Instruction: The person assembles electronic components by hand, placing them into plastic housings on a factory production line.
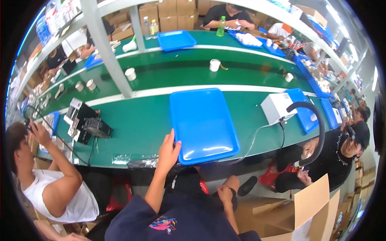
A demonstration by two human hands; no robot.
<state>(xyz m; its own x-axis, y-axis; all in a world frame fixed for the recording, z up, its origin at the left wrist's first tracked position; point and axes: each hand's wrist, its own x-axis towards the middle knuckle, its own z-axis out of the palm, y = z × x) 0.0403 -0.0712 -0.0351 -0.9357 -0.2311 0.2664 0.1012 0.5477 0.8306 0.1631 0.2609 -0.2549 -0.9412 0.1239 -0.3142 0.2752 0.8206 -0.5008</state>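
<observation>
Tray (pixel 204 124) lies lengthwise forward, canted leftward, on green bench (pixel 138 120), cartons (pixel 168 15) beyond; left hand (pixel 166 153) grips it; right hand's (pixel 225 194) finger closure indeterminable.

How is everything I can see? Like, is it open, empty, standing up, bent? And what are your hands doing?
Near tray: flat, empty.
Left hand: at the near tray's left rim; how tightly it holds, I can't tell.
Right hand: on the right leg, by the knee.
Carton: open, flaps up.
Green bottle: upright.
Hose: bent in a curve.
White box: cables attached.
</observation>
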